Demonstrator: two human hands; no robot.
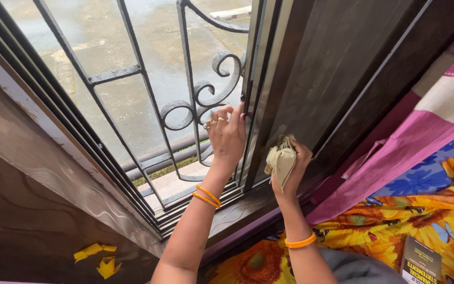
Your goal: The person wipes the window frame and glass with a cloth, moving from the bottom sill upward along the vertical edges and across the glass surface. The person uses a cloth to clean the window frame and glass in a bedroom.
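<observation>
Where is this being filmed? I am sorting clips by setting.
Most likely a room in a home, at a sliding window with a wrought-iron grille over wet pavement. A sunflower-print bedsheet lies below. The left hand rests on the frame; the right hand holds a cloth.

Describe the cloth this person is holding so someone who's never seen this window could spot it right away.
Start at the window with the black scrolled iron grille. Go right to the dark sliding pane; near its lower edge the right hand presses a crumpled cloth against it. It is pale beige, unlike the bright sunflower-print fabric below.
</observation>
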